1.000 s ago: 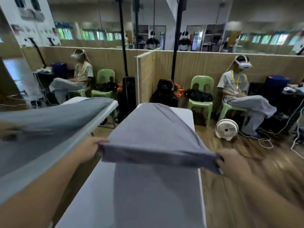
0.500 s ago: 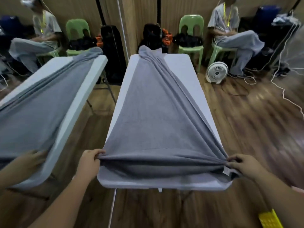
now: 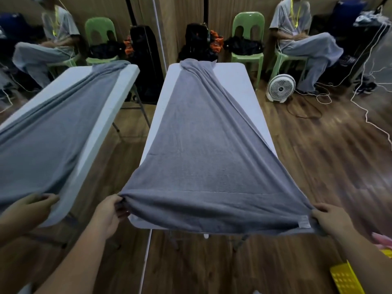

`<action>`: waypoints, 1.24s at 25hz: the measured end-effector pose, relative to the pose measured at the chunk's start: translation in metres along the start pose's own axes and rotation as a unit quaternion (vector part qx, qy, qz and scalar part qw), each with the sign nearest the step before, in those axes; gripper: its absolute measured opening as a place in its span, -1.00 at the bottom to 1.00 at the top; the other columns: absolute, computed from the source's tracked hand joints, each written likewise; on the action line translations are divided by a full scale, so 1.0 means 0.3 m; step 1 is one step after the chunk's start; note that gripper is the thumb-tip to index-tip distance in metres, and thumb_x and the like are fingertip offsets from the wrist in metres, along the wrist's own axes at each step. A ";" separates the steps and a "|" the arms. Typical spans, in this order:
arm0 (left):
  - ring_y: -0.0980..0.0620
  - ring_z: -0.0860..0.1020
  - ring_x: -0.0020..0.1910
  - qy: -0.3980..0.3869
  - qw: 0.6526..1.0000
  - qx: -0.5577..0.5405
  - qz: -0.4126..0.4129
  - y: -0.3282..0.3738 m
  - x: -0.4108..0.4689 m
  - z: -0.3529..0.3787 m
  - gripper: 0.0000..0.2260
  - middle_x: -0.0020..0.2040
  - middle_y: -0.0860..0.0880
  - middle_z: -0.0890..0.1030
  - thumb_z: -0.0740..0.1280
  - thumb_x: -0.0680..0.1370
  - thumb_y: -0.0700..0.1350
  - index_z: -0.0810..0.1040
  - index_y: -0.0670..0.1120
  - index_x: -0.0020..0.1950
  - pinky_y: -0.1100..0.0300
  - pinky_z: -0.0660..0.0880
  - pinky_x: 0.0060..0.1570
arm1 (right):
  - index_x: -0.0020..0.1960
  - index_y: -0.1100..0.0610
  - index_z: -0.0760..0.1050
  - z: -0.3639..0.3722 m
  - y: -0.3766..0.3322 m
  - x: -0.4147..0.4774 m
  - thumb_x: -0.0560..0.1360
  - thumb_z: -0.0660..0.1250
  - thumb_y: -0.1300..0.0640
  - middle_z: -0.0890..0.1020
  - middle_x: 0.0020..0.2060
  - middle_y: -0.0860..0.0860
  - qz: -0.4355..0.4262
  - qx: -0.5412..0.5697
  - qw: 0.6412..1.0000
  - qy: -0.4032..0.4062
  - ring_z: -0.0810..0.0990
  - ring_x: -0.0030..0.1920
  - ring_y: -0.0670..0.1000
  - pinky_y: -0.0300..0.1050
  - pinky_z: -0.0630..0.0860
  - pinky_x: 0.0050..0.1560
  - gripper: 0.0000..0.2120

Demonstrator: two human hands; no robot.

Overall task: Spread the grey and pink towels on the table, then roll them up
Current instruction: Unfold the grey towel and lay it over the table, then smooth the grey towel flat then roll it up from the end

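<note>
Grey towel (image 3: 201,155): lies lengthwise on the white table (image 3: 239,85), fanned wide at the near end and narrowing to a bunched twist at the far edge; its near hem hangs over the table's near edge
Left hand (image 3: 110,215): fingers curled, pinching the towel's near left corner, just off the table's left side
Right hand (image 3: 331,219): fingers curled round the near right corner, beside a white label on the hem
Pink fabric (image 3: 384,240): a sliver at the right edge by the right forearm; too little shows to say more
Wooden floor (image 3: 318,166): yellow perforated basket (image 3: 345,279) at lower right, white fan (image 3: 281,88) right of the table's far end
Background: seated person (image 3: 297,39), and a green chair (image 3: 248,24) holding dark bags
Mirror (image 3: 95,166): at left, repeats table, towel and a hand
</note>
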State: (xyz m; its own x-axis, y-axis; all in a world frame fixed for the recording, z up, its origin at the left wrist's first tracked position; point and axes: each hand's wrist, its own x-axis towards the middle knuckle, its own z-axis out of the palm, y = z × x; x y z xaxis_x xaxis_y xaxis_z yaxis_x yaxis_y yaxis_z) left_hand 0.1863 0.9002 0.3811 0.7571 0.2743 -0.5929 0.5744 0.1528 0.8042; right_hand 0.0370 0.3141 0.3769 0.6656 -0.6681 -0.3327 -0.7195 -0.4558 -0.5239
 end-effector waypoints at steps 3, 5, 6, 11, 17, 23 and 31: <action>-0.19 0.57 0.06 0.003 0.996 0.070 0.057 -0.021 -0.006 -0.057 -0.86 0.10 -0.18 0.57 0.30 0.60 -0.16 0.51 -0.06 0.16 -0.06 0.55 -0.09 | -0.15 0.08 0.65 -0.036 0.031 -0.002 0.46 0.38 0.25 0.69 -0.25 0.09 -0.003 0.005 1.000 0.002 0.60 -0.27 0.08 -0.11 0.45 -0.33 -0.89; -0.12 0.58 0.00 0.023 0.975 0.202 0.094 -0.056 -0.016 -0.108 -0.81 0.07 -0.13 0.59 0.38 0.57 -0.12 0.53 -0.07 0.17 0.01 0.56 -0.15 | -0.20 -0.02 0.63 -0.045 0.055 -0.009 0.44 0.45 0.16 0.69 -0.20 0.07 -0.007 -0.026 1.000 -0.004 0.60 -0.20 0.08 -0.03 0.49 -0.19 -0.91; -0.09 0.59 -0.05 0.036 0.956 0.271 0.108 -0.081 -0.015 -0.134 -0.81 0.03 -0.11 0.62 0.41 0.55 -0.09 0.57 -0.08 0.14 0.02 0.56 -0.17 | -0.22 -0.05 0.63 -0.038 0.073 -0.003 0.43 0.48 0.11 0.69 -0.20 0.05 -0.005 -0.039 0.999 -0.008 0.60 -0.18 0.08 0.01 0.51 -0.14 -0.91; -0.09 0.61 -0.08 0.071 0.871 0.479 0.087 -0.156 0.013 -0.198 -0.74 -0.05 -0.08 0.69 0.40 0.52 0.16 0.66 -0.02 -0.02 -0.06 0.55 -0.02 | -0.04 0.00 0.61 0.003 0.102 0.007 0.46 0.42 -0.11 0.68 -0.06 0.09 -0.006 -0.131 0.991 -0.020 0.58 -0.11 0.13 0.02 0.51 -0.02 -0.79; -0.09 0.47 0.30 0.006 0.748 0.543 0.381 -0.150 -0.063 0.284 -0.64 0.32 -0.05 0.54 0.30 0.56 0.01 0.50 0.00 0.35 -0.08 0.45 0.27 | 0.43 0.08 0.37 0.315 -0.263 -0.105 0.53 0.33 -0.08 0.35 0.46 0.10 -0.312 -0.186 0.931 -0.028 0.31 0.44 0.14 0.11 0.29 0.41 -0.48; 0.00 0.11 0.57 -0.151 0.605 0.652 0.431 -0.274 -0.103 0.624 -0.50 0.58 0.06 0.21 0.17 0.60 0.12 0.24 0.10 0.54 -0.03 0.13 0.50 | 0.53 -0.06 0.21 0.616 -0.460 -0.165 0.54 0.13 -0.17 0.10 0.58 -0.01 -0.441 -0.266 0.850 -0.108 0.06 0.57 0.06 0.08 0.09 0.51 -0.42; 0.03 0.12 0.56 -0.083 0.629 0.670 0.385 -0.230 0.045 0.206 -0.45 0.60 0.11 0.14 -0.01 0.57 0.37 0.16 0.26 0.54 0.00 0.07 0.49 | 0.54 -0.17 0.15 0.250 -0.108 0.116 0.48 -0.03 -0.42 0.17 0.56 -0.04 -0.348 -0.310 0.884 -0.045 0.16 0.54 0.02 0.06 0.27 0.45 -0.32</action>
State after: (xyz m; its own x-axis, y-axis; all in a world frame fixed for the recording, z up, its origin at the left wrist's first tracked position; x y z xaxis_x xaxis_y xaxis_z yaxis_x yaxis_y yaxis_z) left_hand 0.1761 0.8346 0.3149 0.9298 -0.3428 -0.1342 -0.3204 -0.9331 0.1635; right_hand 0.0983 0.3497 0.3235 0.9826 -0.0618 -0.1753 -0.0811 -0.9911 -0.1054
